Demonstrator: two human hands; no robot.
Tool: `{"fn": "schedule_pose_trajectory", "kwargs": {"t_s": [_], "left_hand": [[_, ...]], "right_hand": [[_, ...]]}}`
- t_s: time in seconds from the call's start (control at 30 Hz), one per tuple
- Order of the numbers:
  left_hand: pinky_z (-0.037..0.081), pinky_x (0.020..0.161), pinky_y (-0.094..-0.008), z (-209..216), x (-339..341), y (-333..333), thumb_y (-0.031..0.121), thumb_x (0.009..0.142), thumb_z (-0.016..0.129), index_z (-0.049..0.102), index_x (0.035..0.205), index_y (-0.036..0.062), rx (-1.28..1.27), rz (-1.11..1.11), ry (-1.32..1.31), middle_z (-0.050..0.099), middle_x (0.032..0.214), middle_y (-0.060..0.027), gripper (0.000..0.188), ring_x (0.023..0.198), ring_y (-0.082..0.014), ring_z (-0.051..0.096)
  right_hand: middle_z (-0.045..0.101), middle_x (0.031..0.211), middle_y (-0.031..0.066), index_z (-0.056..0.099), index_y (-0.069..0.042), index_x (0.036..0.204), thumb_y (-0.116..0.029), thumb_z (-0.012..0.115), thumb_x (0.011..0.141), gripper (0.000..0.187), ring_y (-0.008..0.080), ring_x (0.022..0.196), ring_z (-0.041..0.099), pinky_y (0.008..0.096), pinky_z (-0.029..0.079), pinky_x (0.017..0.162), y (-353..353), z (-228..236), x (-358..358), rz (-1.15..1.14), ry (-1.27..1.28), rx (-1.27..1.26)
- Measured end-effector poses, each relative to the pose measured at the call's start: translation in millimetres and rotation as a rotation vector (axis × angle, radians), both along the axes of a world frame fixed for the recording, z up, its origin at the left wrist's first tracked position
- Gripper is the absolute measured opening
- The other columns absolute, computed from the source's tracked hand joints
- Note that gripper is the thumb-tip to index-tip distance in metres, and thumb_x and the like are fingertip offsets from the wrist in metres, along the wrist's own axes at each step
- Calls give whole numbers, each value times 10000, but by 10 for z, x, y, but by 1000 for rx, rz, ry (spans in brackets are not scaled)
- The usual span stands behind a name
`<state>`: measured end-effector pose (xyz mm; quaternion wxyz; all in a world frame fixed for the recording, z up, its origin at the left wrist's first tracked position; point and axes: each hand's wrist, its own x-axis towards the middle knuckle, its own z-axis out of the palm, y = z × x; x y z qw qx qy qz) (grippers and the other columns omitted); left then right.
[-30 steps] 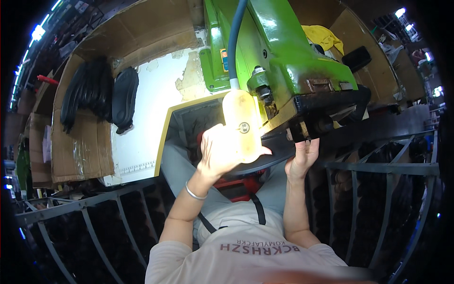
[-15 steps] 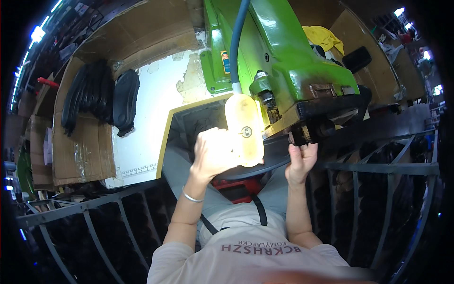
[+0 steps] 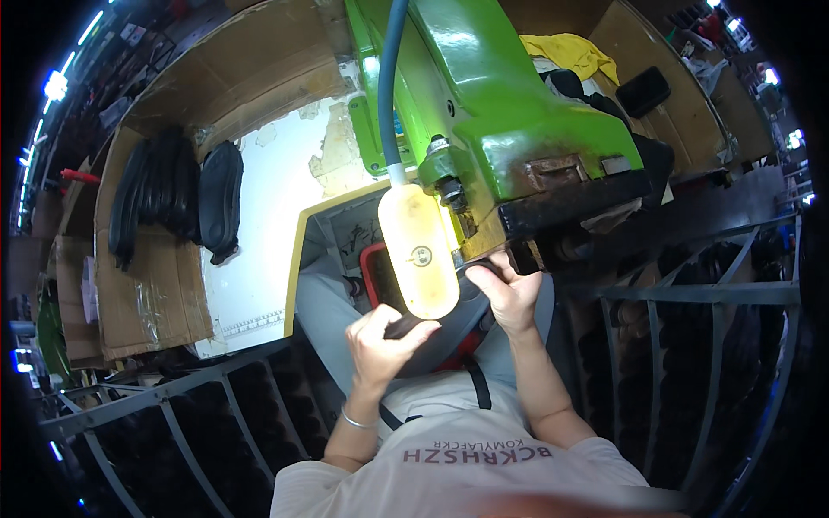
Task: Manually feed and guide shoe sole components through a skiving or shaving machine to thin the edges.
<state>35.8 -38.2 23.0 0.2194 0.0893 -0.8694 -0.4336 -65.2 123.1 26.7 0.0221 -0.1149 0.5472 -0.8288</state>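
A black shoe sole (image 3: 403,327) is stretched between my hands, its middle hidden behind the lit yellow oval lamp (image 3: 420,250). My left hand (image 3: 376,348) pinches its near end, thumb on top, just below the lamp. At its other end my right hand (image 3: 511,298) grips it with thumb and fingers, close under the working head of the green machine (image 3: 527,138). Whether the sole touches the machine's tool cannot be made out.
On the white worktop (image 3: 276,190) at left, a single black sole (image 3: 220,200) lies beside a bunch of soles (image 3: 155,194) in a cardboard box (image 3: 155,311). A red bin (image 3: 370,274) is below the cut-out. Metal rails (image 3: 699,292) flank me; a yellow cloth (image 3: 574,56) lies behind.
My left hand has dropped from beside the lamp to below it. My right hand has shifted left along the machine's head. The dark sole now shows between them, and the whole view has shifted slightly.
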Motion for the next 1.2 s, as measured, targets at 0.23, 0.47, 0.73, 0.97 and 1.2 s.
{"fn": "schedule_pose_trajectory", "kwargs": {"t_s": [0.23,0.47,0.73,0.97,1.2], "left_hand": [[468,529,-337,182,-217,175,222,730,760,644,765,26,106,-171,-5,637,707,-124,230,583,-251,613],[429,421,-293,456,-661,-65,328,712,765,670,736,92,-350,-354,291,600,577,-20,255,426,-174,538],[467,503,-306,192,-347,-221,268,650,781,666,731,66,-124,-228,44,634,617,-40,246,502,-213,584],[389,483,-306,197,-344,-147,238,629,795,619,707,71,-393,-163,344,562,622,-28,255,510,-183,498],[507,575,-272,140,-481,166,147,663,816,654,904,15,25,-293,212,653,733,-89,319,617,-189,632]], "right_hand": [[622,984,104,376,23,1151,77,667,749,499,100,781,578,205,458,701,134,-156,17,-71,254,103],[555,627,-8,592,-9,784,-174,591,893,198,24,487,472,170,365,443,236,9,141,-40,-128,208],[600,702,-13,629,10,952,-134,622,861,170,15,524,492,168,380,430,-7,15,166,194,-167,356],[603,780,0,597,36,1005,-146,641,868,232,36,663,517,181,414,574,65,-262,146,190,-20,208],[602,991,61,546,27,1095,-166,669,849,336,117,911,563,238,445,822,255,-289,225,134,-2,232]]}}
